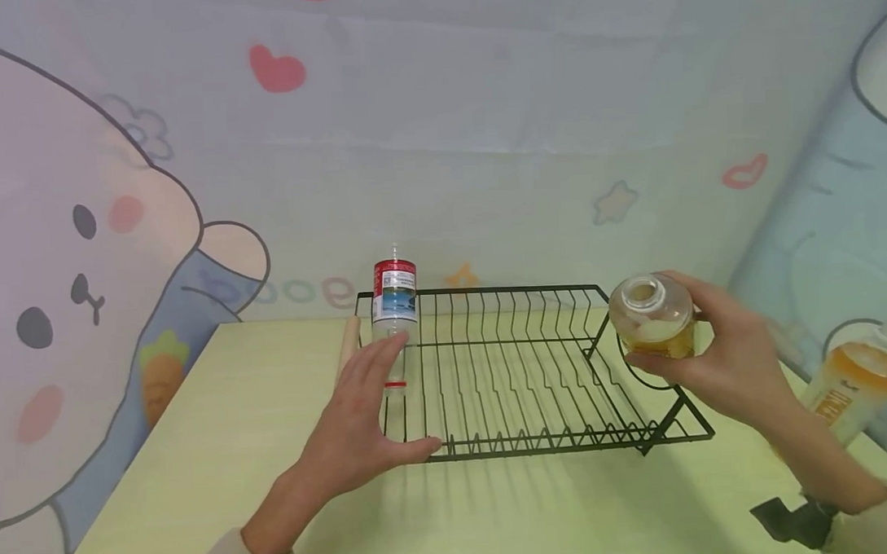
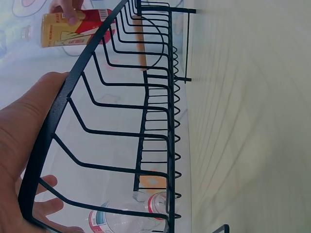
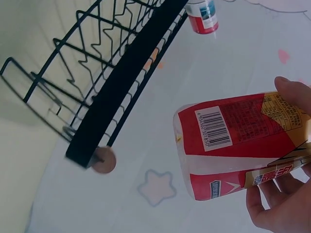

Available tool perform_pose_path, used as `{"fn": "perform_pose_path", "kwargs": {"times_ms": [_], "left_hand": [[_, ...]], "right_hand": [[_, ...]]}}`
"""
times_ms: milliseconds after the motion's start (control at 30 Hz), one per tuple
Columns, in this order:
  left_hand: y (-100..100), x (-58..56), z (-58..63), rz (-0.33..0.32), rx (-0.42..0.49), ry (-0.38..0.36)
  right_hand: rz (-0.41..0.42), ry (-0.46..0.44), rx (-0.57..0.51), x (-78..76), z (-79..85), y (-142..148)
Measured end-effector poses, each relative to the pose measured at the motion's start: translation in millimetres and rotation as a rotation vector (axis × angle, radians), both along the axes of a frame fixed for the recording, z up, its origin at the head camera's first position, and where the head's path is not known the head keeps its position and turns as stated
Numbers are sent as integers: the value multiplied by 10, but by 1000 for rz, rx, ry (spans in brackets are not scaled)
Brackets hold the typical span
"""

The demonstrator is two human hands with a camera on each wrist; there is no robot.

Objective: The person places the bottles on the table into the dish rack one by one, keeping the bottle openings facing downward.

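Observation:
My right hand grips a clear plastic bottle with a red and gold label, off the right end of a black wire dish rack. Its uncapped mouth faces the head camera. My left hand is spread at the rack's front left corner, thumb tip right at the front rail and fingers straight. Just beyond those fingers, a clear bottle with a red and blue label is set neck down at the rack's left end. The left hand partly covers it in the head view.
Wooden handles are fitted on the rack's ends. At the far right, partly behind my right forearm, is another bottle with orange on it. A cartoon-printed cloth hangs behind the pale table.

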State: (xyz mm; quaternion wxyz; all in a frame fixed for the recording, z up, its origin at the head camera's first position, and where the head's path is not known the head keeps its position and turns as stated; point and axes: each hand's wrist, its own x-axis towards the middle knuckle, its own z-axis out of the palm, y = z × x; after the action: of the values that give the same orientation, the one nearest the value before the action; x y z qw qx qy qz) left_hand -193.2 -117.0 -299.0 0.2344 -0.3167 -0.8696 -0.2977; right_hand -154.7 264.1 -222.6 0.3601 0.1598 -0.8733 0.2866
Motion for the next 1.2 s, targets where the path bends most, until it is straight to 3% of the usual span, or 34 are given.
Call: {"fn": "perform_pose_path", "kwargs": {"times_ms": [233, 367, 500, 800, 1000, 1200], "left_hand": [[7, 4, 45, -32, 18, -1], [94, 37, 131, -67, 54, 5], [269, 79, 285, -114, 107, 2], [816, 160, 579, -294, 366, -57], [1035, 148, 630, -348, 379, -26], [1119, 113, 630, -343, 350, 64]], "right_hand": [[34, 12, 55, -93, 20, -200], [80, 23, 87, -124, 35, -299], [113, 33, 101, -151, 32, -409], [164, 141, 194, -205, -52, -601], [170, 165, 224, -190, -73, -642], [155, 152, 253, -186, -89, -712]]}}
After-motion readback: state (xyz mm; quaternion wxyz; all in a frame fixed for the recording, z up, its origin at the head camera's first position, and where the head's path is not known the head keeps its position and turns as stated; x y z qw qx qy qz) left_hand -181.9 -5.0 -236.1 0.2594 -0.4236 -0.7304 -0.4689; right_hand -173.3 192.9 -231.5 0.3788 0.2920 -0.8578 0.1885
